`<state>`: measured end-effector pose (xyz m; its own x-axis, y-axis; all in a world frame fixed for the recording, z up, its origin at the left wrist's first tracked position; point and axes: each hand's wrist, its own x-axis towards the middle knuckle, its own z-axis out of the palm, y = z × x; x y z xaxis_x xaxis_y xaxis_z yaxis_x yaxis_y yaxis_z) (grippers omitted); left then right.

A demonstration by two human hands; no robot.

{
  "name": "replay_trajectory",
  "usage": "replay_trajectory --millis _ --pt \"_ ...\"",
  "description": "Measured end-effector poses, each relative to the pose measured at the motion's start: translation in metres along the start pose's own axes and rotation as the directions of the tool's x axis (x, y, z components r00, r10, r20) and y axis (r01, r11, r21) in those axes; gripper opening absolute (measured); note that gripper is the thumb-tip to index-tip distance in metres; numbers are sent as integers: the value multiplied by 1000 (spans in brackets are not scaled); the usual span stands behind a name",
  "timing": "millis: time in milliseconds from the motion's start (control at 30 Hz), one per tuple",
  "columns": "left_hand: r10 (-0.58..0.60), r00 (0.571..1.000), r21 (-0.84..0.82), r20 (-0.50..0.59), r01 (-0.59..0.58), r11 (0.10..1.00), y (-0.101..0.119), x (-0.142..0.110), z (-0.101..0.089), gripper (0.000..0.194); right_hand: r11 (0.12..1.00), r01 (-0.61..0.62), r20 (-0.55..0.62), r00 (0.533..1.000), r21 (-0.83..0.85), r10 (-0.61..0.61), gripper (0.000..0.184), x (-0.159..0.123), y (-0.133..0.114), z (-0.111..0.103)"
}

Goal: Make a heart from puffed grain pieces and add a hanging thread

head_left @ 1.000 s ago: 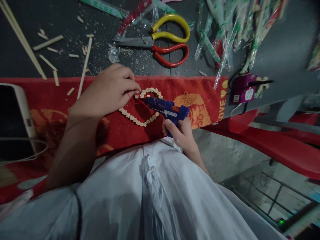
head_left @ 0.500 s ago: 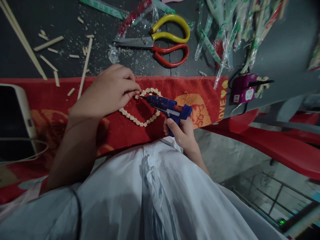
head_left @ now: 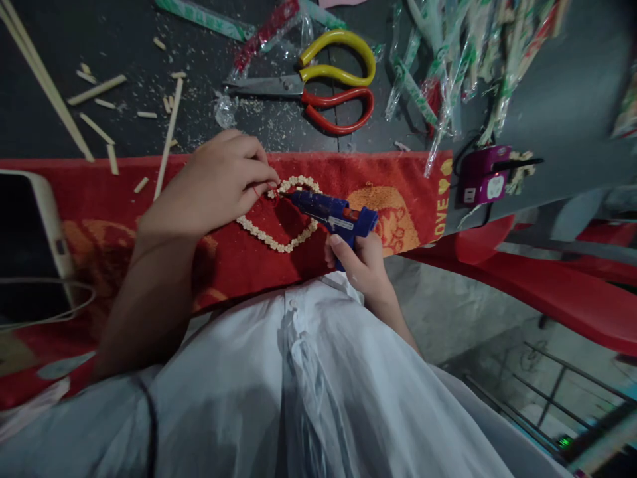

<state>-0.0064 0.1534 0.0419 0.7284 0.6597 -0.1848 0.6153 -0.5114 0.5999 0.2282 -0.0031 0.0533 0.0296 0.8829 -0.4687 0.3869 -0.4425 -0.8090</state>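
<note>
My right hand point(head_left: 359, 262) is wrapped round the handle of a blue glue gun point(head_left: 323, 211). The gun's nozzle points left and meets the upper edge of a heart-shaped outline point(head_left: 269, 238) made of small pale wooden pieces. This outline lies on a red patterned towel point(head_left: 239, 269). My left hand point(head_left: 233, 176) is closed at the same spot, thumb and fingertips pinching a thin red string point(head_left: 257, 192) beside the nozzle. Part of the outline's left side is hidden under that hand.
Scissors point(head_left: 298, 86) with yellow and red handles lie beyond the towel. Cut wooden sticks point(head_left: 172, 129) and crumbs are scattered at the left. A phone point(head_left: 30, 245) with a cable rests at far left. Plastic wrappers point(head_left: 448, 73) and a purple charger point(head_left: 485, 176) are at the right.
The glue gun's rear has swung slightly left, its nozzle staying at the same spot. My left hand holds its place; the whole view has shifted slightly.
</note>
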Motion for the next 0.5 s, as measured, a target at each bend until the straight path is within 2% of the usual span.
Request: replay_trajectory --millis 200,500 --pt "-11 1000 18 25 10 1000 2 1 -1 50 1000 10 -32 999 13 -10 47 -1 1 0" --pt "12 1000 -30 6 -12 999 0 1 0 47 1000 11 -19 1000 2 -11 50 -2 1 -1"
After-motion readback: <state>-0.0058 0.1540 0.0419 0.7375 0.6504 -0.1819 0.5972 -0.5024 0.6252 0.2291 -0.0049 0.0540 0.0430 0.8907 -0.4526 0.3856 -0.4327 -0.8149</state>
